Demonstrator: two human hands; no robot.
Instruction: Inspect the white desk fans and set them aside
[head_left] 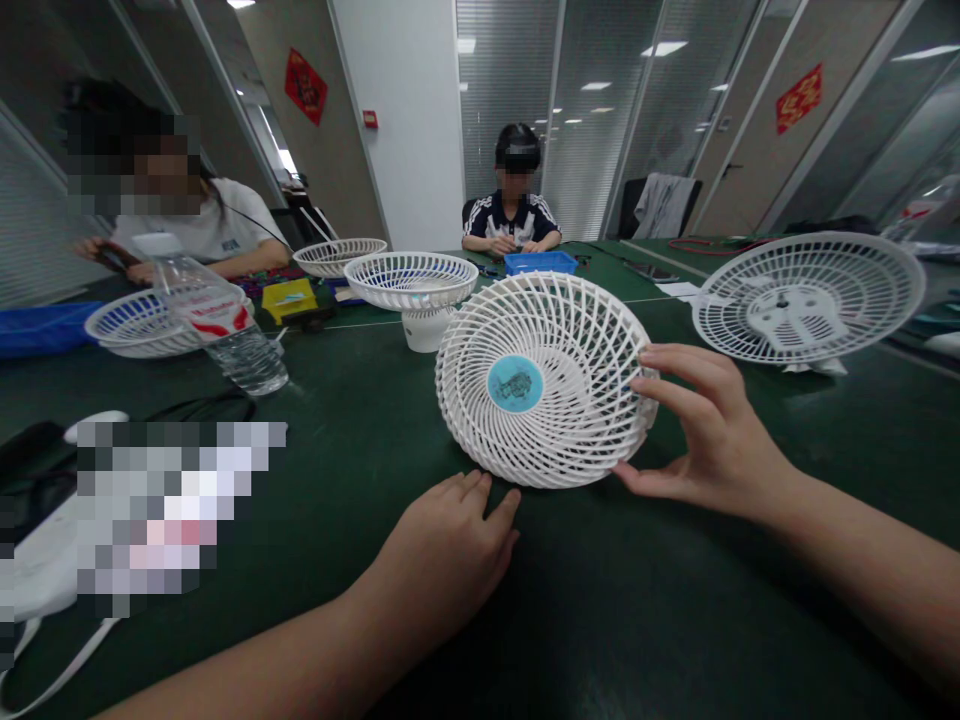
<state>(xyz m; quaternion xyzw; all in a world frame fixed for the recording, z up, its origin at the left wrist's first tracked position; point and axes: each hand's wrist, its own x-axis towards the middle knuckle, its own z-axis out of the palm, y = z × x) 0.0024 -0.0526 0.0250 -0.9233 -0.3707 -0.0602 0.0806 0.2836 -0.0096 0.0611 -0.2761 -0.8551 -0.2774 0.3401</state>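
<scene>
Plainly, from the head view, the white fan grille stands tilted on the green worktop. Pinching its rim is the right hand; the left hand rests flat and empty beside it. It looks light, thin-ribbed and brittle, so the rim seems the safest hold.

One head-worn camera looked forward and down over the desk, close above the left hand at 6 o'clock and right hand at 4, the grille dead centre and the far wall at 12.
</scene>
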